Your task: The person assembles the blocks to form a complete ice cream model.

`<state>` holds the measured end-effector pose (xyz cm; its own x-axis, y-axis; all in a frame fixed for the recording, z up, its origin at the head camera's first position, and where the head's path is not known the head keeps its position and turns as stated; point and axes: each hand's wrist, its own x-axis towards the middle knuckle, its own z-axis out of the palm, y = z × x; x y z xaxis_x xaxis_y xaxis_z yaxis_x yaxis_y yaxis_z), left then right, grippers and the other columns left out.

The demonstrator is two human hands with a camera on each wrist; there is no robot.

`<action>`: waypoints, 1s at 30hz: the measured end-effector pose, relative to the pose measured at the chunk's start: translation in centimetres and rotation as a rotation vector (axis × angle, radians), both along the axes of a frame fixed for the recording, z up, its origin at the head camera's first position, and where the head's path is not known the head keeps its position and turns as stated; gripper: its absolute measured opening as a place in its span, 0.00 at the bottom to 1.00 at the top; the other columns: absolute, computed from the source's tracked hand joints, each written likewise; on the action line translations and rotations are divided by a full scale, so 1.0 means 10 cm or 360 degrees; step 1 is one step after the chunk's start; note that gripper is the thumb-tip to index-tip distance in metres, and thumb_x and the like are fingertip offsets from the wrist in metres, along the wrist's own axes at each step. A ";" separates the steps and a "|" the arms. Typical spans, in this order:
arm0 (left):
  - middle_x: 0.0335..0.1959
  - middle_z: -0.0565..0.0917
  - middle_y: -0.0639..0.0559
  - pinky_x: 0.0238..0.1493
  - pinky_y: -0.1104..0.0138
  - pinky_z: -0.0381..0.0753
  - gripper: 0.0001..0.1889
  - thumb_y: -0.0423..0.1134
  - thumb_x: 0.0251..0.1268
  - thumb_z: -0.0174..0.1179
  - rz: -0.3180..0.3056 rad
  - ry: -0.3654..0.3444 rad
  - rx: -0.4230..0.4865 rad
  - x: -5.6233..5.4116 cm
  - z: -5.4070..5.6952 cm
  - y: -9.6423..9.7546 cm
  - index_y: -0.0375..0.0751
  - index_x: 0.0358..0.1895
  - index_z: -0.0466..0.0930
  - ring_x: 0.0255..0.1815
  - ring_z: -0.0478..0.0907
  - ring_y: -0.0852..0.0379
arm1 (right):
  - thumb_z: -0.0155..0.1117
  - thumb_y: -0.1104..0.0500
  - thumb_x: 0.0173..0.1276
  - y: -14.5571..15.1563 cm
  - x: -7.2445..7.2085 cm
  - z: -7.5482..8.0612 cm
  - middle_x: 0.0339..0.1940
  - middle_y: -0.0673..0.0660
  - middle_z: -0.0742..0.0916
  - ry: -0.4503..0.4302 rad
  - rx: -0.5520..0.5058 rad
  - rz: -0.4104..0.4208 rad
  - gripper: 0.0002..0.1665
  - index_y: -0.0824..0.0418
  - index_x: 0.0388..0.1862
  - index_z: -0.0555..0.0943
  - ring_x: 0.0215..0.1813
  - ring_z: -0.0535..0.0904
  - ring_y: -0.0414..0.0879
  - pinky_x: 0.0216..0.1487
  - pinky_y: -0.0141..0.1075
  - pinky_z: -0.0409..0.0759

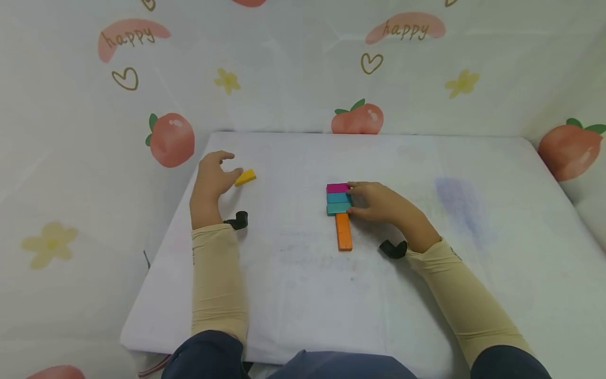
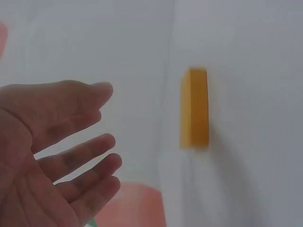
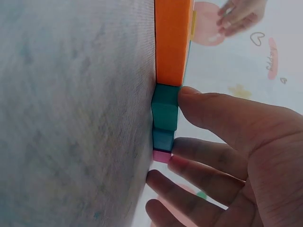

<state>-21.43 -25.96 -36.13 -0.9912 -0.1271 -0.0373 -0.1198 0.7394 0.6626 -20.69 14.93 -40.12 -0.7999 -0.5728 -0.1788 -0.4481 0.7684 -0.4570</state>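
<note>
On the left of the white table, my left hand (image 1: 212,181) hovers with thumb and fingers spread beside a yellow block (image 1: 245,177). A gap separates the fingertips from this block in the left wrist view. Near the table's middle, a magenta block (image 1: 336,188), a blue block (image 1: 337,198) and a teal block (image 1: 337,209) lie side by side in a row. An orange block (image 1: 344,231) runs lengthwise from the teal one toward me. My right hand (image 1: 379,204) rests at the row's right ends, thumb by the teal block and fingertips by the blue and magenta ones.
A white-covered table (image 1: 293,295) extends around the blocks, with a purple stain (image 1: 459,208) on its right side. Behind it hangs a cloth (image 1: 293,63) printed with peaches, hearts and flowers. Black wrist mounts (image 1: 394,249) project from both sleeves near the surface.
</note>
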 end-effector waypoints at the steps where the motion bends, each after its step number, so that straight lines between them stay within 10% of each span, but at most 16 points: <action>1: 0.78 0.70 0.34 0.78 0.41 0.69 0.29 0.41 0.75 0.63 0.0032 -0.0015 0.0009 0.01 -0.01 -0.05 0.37 0.75 0.73 0.79 0.66 0.34 | 0.72 0.51 0.74 0.00 0.00 0.00 0.81 0.64 0.74 -0.0002 0.0004 0.0001 0.35 0.66 0.74 0.78 0.83 0.67 0.62 0.79 0.57 0.70; 15: 0.75 0.72 0.33 0.72 0.43 0.77 0.30 0.38 0.72 0.59 0.0040 -0.0279 0.0062 -0.14 -0.31 -0.19 0.36 0.76 0.72 0.73 0.73 0.35 | 0.73 0.51 0.74 0.01 -0.02 -0.02 0.80 0.65 0.74 0.0010 -0.0059 0.0010 0.34 0.67 0.72 0.79 0.82 0.68 0.63 0.79 0.58 0.70; 30: 0.69 0.76 0.36 0.71 0.44 0.76 0.26 0.36 0.68 0.62 -0.0022 -0.0344 -0.0002 -0.15 -0.31 -0.11 0.36 0.70 0.78 0.66 0.74 0.38 | 0.73 0.50 0.73 0.02 -0.01 -0.04 0.81 0.61 0.75 -0.0004 -0.0033 -0.0023 0.35 0.64 0.73 0.79 0.82 0.69 0.61 0.78 0.56 0.72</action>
